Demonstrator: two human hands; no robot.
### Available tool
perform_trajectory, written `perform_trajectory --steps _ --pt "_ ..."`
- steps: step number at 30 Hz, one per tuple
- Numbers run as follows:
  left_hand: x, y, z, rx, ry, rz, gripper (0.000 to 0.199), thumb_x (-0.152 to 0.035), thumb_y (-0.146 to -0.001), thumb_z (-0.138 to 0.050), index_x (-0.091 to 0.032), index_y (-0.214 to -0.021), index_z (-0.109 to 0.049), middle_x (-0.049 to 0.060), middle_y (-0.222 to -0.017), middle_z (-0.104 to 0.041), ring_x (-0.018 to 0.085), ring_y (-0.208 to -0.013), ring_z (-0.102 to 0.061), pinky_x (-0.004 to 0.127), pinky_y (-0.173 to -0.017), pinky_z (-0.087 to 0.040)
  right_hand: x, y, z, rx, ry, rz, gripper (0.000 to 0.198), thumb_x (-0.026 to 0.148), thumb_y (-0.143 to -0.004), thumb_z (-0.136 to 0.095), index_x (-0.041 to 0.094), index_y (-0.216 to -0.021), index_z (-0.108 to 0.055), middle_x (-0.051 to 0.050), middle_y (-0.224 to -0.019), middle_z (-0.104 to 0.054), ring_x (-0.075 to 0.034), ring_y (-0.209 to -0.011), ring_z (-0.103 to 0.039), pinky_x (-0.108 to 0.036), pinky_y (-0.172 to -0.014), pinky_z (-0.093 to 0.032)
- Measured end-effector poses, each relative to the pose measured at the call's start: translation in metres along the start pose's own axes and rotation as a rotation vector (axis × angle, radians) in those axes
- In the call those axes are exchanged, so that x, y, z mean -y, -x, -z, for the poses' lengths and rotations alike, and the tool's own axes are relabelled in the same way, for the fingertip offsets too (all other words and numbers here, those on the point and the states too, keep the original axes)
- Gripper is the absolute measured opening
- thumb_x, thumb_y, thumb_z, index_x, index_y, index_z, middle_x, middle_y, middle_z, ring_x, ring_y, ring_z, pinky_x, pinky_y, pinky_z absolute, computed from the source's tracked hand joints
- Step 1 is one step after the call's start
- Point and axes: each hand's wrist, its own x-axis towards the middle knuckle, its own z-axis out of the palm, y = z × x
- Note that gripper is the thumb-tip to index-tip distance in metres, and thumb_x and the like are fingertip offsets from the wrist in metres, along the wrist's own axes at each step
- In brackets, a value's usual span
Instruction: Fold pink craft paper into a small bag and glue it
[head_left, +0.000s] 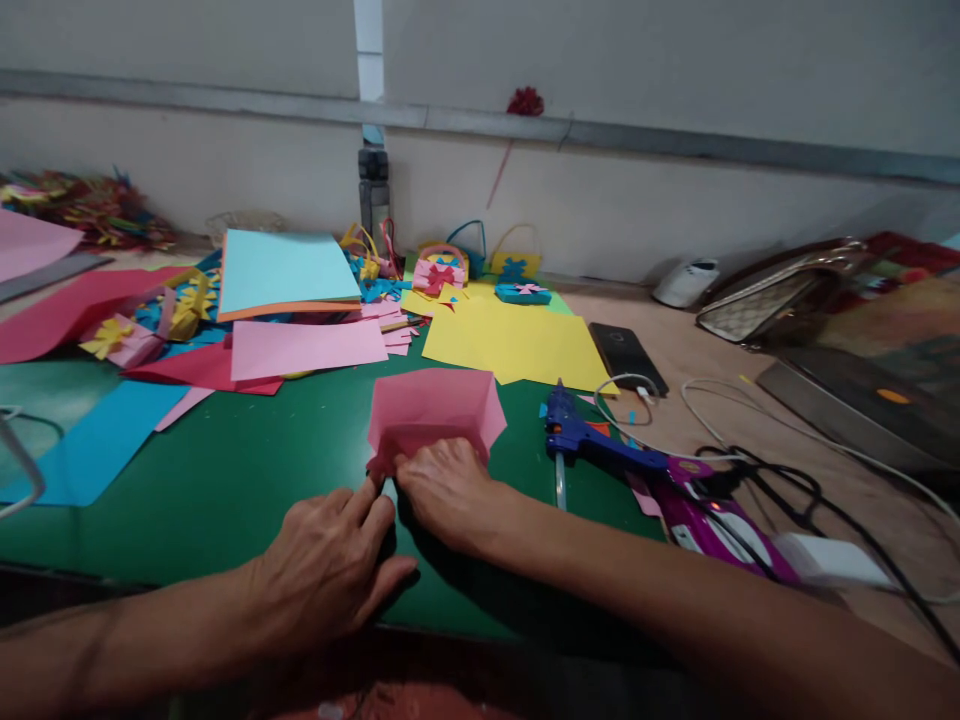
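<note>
Along the far left edge of the worktop [225, 480], a heap of paper scraps [90, 205] lies by the wall, and nearer lie a red sheet [67, 310] and a blue sheet [97, 440] flat on the green surface. Just right of them sits a stack topped by a light blue sheet [285, 270], with a pink sheet [304, 348] below it and small paper flowers [142, 325] to its left. Near the front edge, the left hand [330, 560] rests on the worktop, its grip together, fingertips [373, 490] pressing the lower left corner of the folded pink paper [435, 410]. That paper lies at the middle of the worktop, partly folded with its top edge raised. The right hand [450, 490] lies just beside the left, its grip closed down on the paper's lower edge, fingers bent and touching the fold. Behind the paper, small paper baskets [450, 265] stand near the wall, and a yellow sheet [510, 345] spreads to the right of the fold. Right again, a dark phone [626, 355] lies past the yellow sheet, a blue glue gun [592, 440] lies near the right wrist, and white and black cables [750, 470] trail across the bare wood beyond it. At the far right, a bag [780, 290] leans by the wall.
</note>
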Motion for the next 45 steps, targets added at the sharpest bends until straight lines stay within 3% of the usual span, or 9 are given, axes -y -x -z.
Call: perform_trajectory --steps 6,14,19,23,26,30,33,37,45 --pt "0.000 -0.003 0.004 0.010 -0.018 -0.038 0.041 -0.049 -0.087 -0.034 -0.015 -0.103 -0.052 0.014 -0.099 -0.060 0.025 -0.080 -0.060 0.037 -0.062 -0.051 -0.002 0.019 -0.005 0.024 0.065 0.001 0.022 0.014 -0.081 -0.043 0.014 -0.087 -0.065 -0.012 -0.078 -0.068 -0.024 -0.073 -0.065 -0.031 -0.056 -0.045" --pt "0.000 -0.002 -0.003 -0.037 -0.043 -0.044 0.057 -0.053 -0.088 -0.028 -0.008 -0.118 -0.048 0.020 -0.114 -0.056 0.027 -0.082 -0.061 0.038 -0.062 -0.052 -0.017 0.054 -0.003 0.107 0.184 -0.198 0.036 0.007 -0.082 -0.037 0.003 -0.114 -0.052 -0.017 -0.074 -0.066 -0.025 -0.073 -0.064 -0.030 -0.055 -0.041" --pt "0.001 -0.002 -0.006 -0.048 -0.044 -0.046 0.058 -0.054 -0.089 -0.026 -0.009 -0.119 -0.048 0.019 -0.114 -0.056 0.027 -0.082 -0.061 0.038 -0.062 -0.052 -0.021 0.054 0.000 0.114 0.194 -0.224 0.033 0.009 -0.081 -0.038 0.006 -0.107 -0.057 -0.017 -0.081 -0.067 -0.026 -0.077 -0.063 -0.032 -0.060 -0.041" --pt "0.003 -0.001 -0.006 -0.051 -0.049 -0.059 0.059 -0.054 -0.089 -0.025 -0.009 -0.121 -0.047 0.020 -0.117 -0.055 0.027 -0.081 -0.061 0.039 -0.060 -0.052 -0.024 0.056 0.000 0.086 0.189 -0.201 0.035 0.014 -0.082 -0.040 0.009 -0.115 -0.054 -0.019 -0.096 -0.065 -0.028 -0.088 -0.060 -0.035 -0.068 -0.040" --pt "-0.001 0.001 -0.003 -0.064 -0.061 -0.028 0.056 -0.051 -0.089 -0.029 -0.009 -0.120 -0.049 0.020 -0.114 -0.057 0.028 -0.079 -0.061 0.039 -0.056 -0.052 -0.025 0.059 -0.001 0.068 0.183 -0.202 0.034 0.016 -0.084 -0.040 0.009 -0.113 -0.055 -0.018 -0.094 -0.064 -0.028 -0.090 -0.059 -0.035 -0.071 -0.039" --pt "-0.015 -0.001 0.000 -0.166 -0.078 -0.079 0.052 -0.045 -0.089 -0.037 -0.006 -0.120 -0.049 0.021 -0.120 -0.054 0.031 -0.097 -0.056 0.044 -0.074 -0.050 -0.022 0.060 0.002 0.056 0.180 -0.192 0.033 0.013 -0.084 -0.039 0.008 -0.111 -0.056 -0.019 -0.097 -0.063 -0.029 -0.090 -0.058 -0.036 -0.070 -0.039" --pt "-0.021 -0.010 -0.001 -0.159 -0.036 -0.154 0.064 -0.053 -0.086 -0.037 -0.004 -0.126 -0.043 0.021 -0.129 -0.046 0.034 -0.113 -0.047 0.045 -0.089 -0.044 -0.021 0.059 0.004 0.060 0.175 -0.158 0.032 0.014 -0.083 -0.041 0.009 -0.110 -0.056 -0.019 -0.101 -0.063 -0.029 -0.091 -0.058 -0.037 -0.069 -0.039" --pt "-0.019 -0.023 -0.005 -0.079 -0.025 -0.198 0.074 -0.061 -0.084 -0.030 0.000 -0.124 -0.043 0.024 -0.127 -0.046 0.037 -0.116 -0.043 0.047 -0.092 -0.040 -0.022 0.059 -0.001 0.072 0.163 -0.145 0.030 0.013 -0.082 -0.042 0.008 -0.107 -0.058 -0.018 -0.094 -0.065 -0.027 -0.084 -0.060 -0.035 -0.065 -0.039" --pt "-0.014 -0.027 -0.003 -0.081 0.050 -0.212 0.068 -0.060 -0.083 -0.034 -0.010 -0.130 -0.034 0.020 -0.125 -0.043 0.035 -0.113 -0.039 0.047 -0.089 -0.040 -0.004 0.083 -0.013 0.064 0.137 -0.109 0.049 0.010 -0.076 -0.047 -0.003 -0.124 -0.044 -0.015 -0.075 -0.066 -0.023 -0.068 -0.061 -0.031 -0.055 -0.034"
